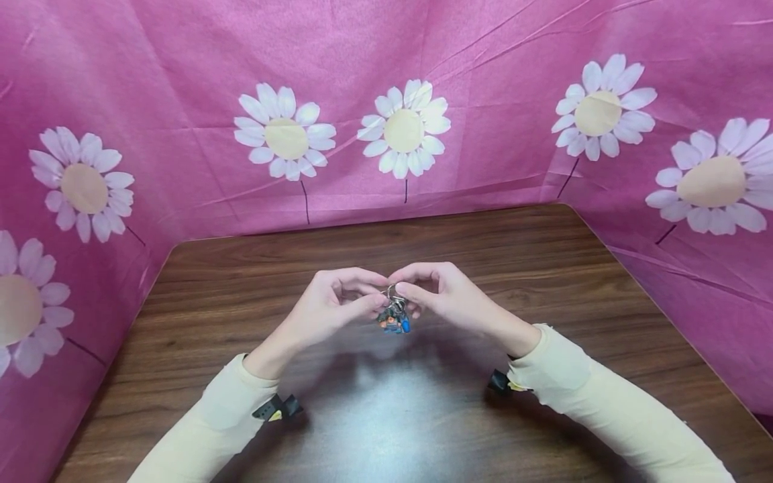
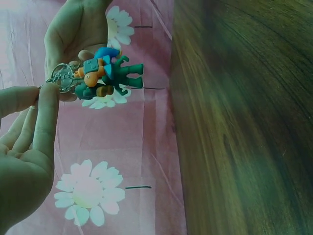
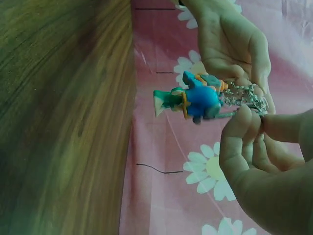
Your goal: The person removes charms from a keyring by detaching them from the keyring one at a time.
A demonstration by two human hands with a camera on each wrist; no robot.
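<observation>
A bunch of keychains with small colourful figures (image 1: pixel 395 323) hangs in the air above the table, between both hands. Blue, orange and green figures (image 2: pixel 100 73) dangle by short metal chains (image 3: pixel 237 95) from a metal split ring (image 1: pixel 392 292). My left hand (image 1: pixel 331 305) pinches the ring's left side between thumb and forefinger. From the other side, my right hand (image 1: pixel 454 300) pinches the ring with thumb and forefinger too. The two forefingers nearly meet at the top of the ring. The fingertips partly hide the ring.
The brown wood-grain table (image 1: pixel 229 282) lies beneath the hands. Pink cloth (image 1: pixel 483 154) with daisy prints stands around its back and sides. Black straps with dark devices (image 1: pixel 280 408) sit at both wrists, below the cream sleeves (image 1: pixel 604 396).
</observation>
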